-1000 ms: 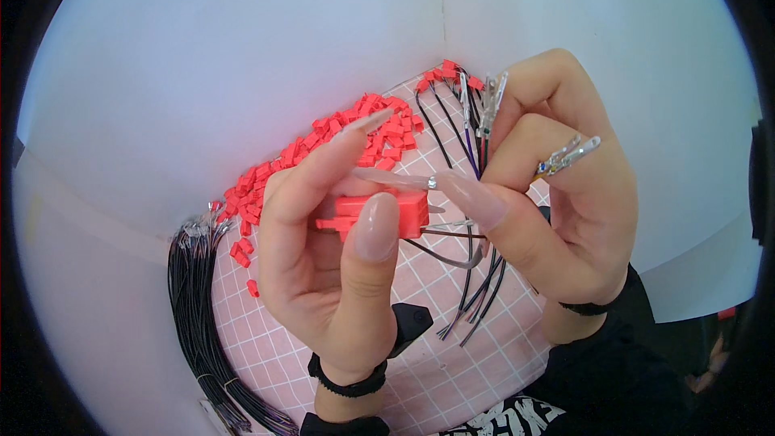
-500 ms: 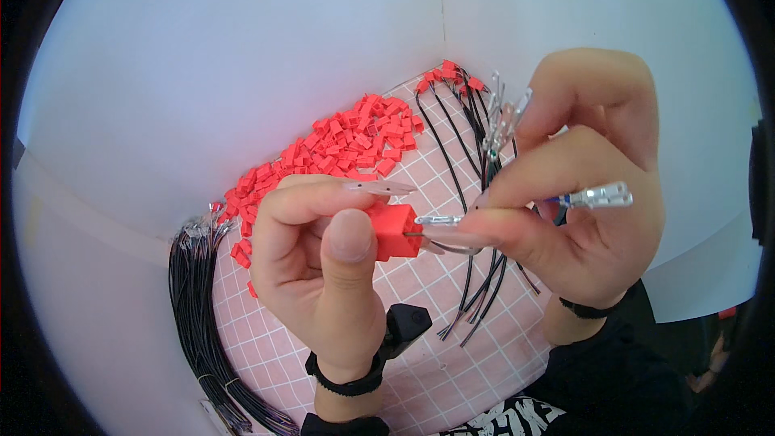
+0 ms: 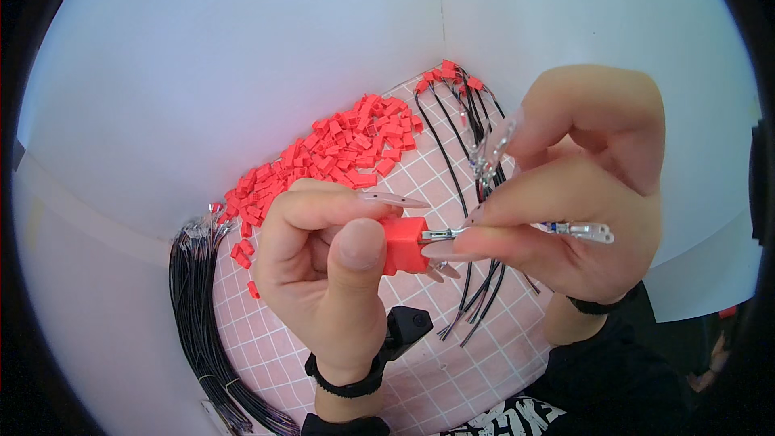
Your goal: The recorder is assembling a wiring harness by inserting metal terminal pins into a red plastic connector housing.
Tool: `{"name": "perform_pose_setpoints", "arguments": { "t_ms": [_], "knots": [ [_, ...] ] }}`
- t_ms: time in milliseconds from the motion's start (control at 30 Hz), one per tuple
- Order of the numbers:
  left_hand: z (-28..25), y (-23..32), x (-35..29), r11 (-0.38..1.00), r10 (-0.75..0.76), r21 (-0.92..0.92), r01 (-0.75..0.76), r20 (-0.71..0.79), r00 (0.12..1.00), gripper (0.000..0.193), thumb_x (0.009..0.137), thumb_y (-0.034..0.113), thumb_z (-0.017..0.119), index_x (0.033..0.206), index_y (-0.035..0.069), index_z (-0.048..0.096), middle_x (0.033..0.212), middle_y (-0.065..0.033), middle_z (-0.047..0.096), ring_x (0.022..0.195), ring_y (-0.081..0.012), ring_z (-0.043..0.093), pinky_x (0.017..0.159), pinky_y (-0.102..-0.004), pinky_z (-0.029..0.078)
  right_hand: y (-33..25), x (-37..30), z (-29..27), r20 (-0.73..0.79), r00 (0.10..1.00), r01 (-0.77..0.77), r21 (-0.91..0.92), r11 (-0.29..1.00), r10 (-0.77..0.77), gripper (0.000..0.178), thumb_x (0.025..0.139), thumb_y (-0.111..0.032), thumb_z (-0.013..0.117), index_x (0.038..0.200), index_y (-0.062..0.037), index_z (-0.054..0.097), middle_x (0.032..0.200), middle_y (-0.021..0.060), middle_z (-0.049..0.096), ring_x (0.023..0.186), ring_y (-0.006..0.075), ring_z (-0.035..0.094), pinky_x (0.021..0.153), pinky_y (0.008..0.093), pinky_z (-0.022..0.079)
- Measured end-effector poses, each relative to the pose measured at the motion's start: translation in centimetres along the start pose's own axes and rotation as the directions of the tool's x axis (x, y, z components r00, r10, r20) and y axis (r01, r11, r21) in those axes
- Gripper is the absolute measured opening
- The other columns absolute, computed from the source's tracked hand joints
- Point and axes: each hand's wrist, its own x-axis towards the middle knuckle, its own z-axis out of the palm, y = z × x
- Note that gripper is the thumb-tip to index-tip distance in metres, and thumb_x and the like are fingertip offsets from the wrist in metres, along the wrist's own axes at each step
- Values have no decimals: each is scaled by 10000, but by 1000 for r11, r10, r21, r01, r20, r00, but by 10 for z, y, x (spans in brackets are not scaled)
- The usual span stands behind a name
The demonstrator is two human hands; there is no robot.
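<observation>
Here's the left hand [image 3: 339,307] at seven o'clock, thumb pressed in against the fingers, with no slack, on a red housing [image 3: 406,246] just below centre, its mouth facing three o'clock. Over at three, the right hand [image 3: 605,186] has thumb and forefinger pinched tight behind a silver terminal [image 3: 438,235], tip right at that mouth; how deep it sits, you can't tell. The other fingers of that hand are curled, a terminal cluster [image 3: 491,153] fanning out by their nails and another terminal pair [image 3: 585,231] poking out toward three.

Just beyond, on the left wrist, a black device [image 3: 410,324] points toward four. Under it all lies the pink gridded mat [image 3: 484,359], loose cable ends [image 3: 468,316] trailing at five. A thick black bundle [image 3: 192,327] curves down at eight; a heap of housings [image 3: 347,141] spreads at ten to eleven. Farthest out, at one o'clock, wired housings [image 3: 449,70] sit against the white walls [image 3: 242,48].
</observation>
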Motion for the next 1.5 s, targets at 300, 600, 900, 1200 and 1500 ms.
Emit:
{"name": "perform_pose_setpoints", "arguments": {
  "t_ms": [300, 600, 900, 1200, 1500],
  "knots": [
    [4, 6, -1, 977, -29, -213, 10, -83, 996, 184, 695, 70, 648, 781, -28, 518, 756, -87, 509, 629, -108, 531, 553, -197, 430, 5, -4, 32, -151, 977, -90, 352, 932, 152, 229, 623, -240, 711, 657, -59, 576, 896, 92, 406, 655, 133, 406, 523, 216, 321],
    [3, 9, -2, 982, 135, 137, -128, -42, 990, 340, 842, 344, 479, 736, 23, 437, 724, -55, 448, 666, -101, 441, 611, -202, 359, -10, -1, 16, 230, 834, -541, 519, 662, 501, 174, 677, -143, 647, 619, -30, 528, 802, 69, 412, 691, 131, 394, 602, 225, 294],
    [3, 4, -4, 991, 104, -64, -117, -175, 979, 255, 660, 136, 697, 782, -6, 525, 744, -81, 491, 644, -109, 472, 579, -197, 390, -10, -3, 17, 329, 779, -616, 563, 551, 534, 146, 737, -120, 568, 655, -8, 525, 690, 53, 422, 697, 124, 393, 596, 232, 293],
    [0, 1, -2, 989, 123, -65, -134, -157, 980, 186, 665, 81, 670, 752, -10, 532, 743, -80, 495, 646, -107, 483, 565, -185, 386, -8, -3, 14, 213, 872, -483, 529, 698, 441, 145, 686, -124, 636, 641, -27, 537, 784, 74, 425, 614, 111, 393, 560, 220, 309],
    [2, 12, 1, 946, -204, -265, 189, -31, 978, 129, 752, 76, 595, 711, -8, 506, 679, -75, 534, 554, -94, 514, 541, -199, 406, -2, -1, 6, 71, 982, -188, 261, 947, 176, 201, 603, -164, 721, 625, -48, 559, 790, 77, 433, 608, 104, 413, 525, 197, 305]
  ]
}}
